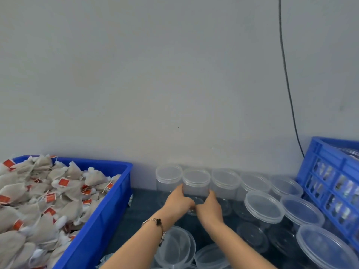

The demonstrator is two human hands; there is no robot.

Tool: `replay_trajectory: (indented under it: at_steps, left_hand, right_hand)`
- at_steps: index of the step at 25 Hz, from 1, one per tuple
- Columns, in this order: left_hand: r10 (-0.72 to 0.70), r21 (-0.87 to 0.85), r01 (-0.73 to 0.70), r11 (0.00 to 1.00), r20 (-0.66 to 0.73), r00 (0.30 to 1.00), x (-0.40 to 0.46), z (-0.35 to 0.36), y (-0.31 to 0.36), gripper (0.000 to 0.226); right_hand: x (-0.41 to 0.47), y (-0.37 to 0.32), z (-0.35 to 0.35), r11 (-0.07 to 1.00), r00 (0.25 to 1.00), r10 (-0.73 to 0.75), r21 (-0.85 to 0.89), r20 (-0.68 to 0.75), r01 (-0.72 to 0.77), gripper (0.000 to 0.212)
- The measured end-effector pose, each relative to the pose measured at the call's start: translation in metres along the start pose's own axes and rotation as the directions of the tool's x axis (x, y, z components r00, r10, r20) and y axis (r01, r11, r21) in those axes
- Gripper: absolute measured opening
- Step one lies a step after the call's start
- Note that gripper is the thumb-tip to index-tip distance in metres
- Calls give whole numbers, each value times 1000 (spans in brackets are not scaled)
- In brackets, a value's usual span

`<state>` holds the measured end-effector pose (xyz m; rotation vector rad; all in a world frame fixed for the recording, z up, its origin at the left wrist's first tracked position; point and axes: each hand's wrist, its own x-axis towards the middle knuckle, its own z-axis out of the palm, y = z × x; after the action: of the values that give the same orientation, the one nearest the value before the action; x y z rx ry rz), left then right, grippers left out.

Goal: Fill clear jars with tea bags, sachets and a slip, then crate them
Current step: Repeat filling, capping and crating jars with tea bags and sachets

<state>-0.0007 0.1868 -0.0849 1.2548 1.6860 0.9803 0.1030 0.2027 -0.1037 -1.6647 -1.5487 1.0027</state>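
Hands: left hand (179,200) and right hand (208,207) clasp lidded jar (196,183) | forearms outstretched, converging

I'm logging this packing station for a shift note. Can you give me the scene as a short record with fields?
held item: clear lidded plastic jar, upright, in the back row by the wall
left hand: grips the jar's left side
right hand: grips its right side
left of jars: blue plastic bin heaped with tagged tea bags
right of jars: blue slatted crate
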Motion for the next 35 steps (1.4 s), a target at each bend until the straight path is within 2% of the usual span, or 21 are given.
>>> replay_trajectory:
  at_steps: [3, 7, 8, 10, 14, 20, 23, 26, 32, 35]
  left_hand:
    - [-39, -95, 34, 995, -51, 998, -7, -3, 9, 40]
    - [-51, -195, 54, 979, 17, 999, -42, -6, 28, 38]
    - [-70, -200, 72, 977, 20, 997, -51, -6, 34, 33]
    - [-117, -126, 113, 986, -25, 993, -65, -7, 37, 13]
    - [-179, -61, 178, 982, -15, 984, -68, -7, 25, 53]
    - [-193, -88, 185, 979, -91, 977, -39, -4, 8, 83]
    - [-117, -61, 111, 992, -104, 988, -24, -2, -4, 83]
    - [-54, -52, 48, 997, -116, 992, -23, 2, -11, 73]
    - [96, -67, -112, 991, -207, 974, -53, -4, -1, 65]
    - [185, -26, -198, 980, -254, 949, -83, -14, 15, 73]
  right_hand:
    - [-11, -2, -11, 999, 999, -30, 16, 17, 30, 73]
    - [-51, -15, -20, 982, 978, -189, 36, 84, 187, 72]
    - [-60, -19, -22, 979, 975, -202, 20, 91, 201, 73]
    - [-70, -25, -28, 991, 988, -136, -9, 75, 137, 69]
    - [-68, -21, -39, 1000, 997, -5, 0, 74, 5, 66]
    - [-41, -8, -25, 996, 980, 76, 22, 181, -82, 79]
    - [-25, -8, -23, 995, 973, 43, 78, 228, -62, 83]
    - [-20, -12, -23, 994, 958, -35, 112, 286, 3, 63]
    - [-51, -25, -47, 976, 965, -156, 182, 212, 118, 67]
    - [-86, -40, -73, 966, 955, -223, 180, 198, 188, 65]
